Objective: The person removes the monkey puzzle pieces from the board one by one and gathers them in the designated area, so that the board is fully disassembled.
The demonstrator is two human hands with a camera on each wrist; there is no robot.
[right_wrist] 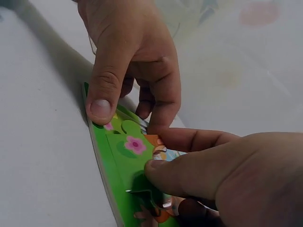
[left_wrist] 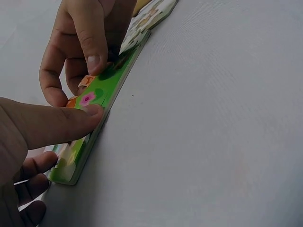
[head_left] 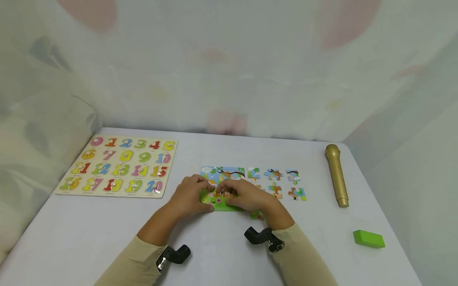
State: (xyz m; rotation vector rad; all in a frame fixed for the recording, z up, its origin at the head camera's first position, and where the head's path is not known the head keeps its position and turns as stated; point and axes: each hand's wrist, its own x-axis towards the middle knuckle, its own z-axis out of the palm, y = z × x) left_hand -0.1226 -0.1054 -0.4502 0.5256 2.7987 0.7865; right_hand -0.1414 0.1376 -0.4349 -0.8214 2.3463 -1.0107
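Note:
A picture puzzle board (head_left: 232, 208) with a green lower rim and blue sky lies on the table under both hands. My left hand (head_left: 191, 196) holds its left part, thumb (right_wrist: 102, 106) on the near rim and the other fingers bent over it. From the right, my right hand (head_left: 248, 194) pinches a green puzzle piece (right_wrist: 134, 144) with a pink flower between thumb and index finger, low over the board. In the right wrist view, a raised edge and a dark gap show beside the right thumb (right_wrist: 158, 171). The palms partly hide the board's middle.
Several loose puzzle pieces (head_left: 274, 174) lie right of the board, one of them (head_left: 257, 215) partly under the right wrist. A wooden number board (head_left: 134, 194) sits at the left. A gold microphone (head_left: 336, 174) and a green block (head_left: 369, 239) are at the right.

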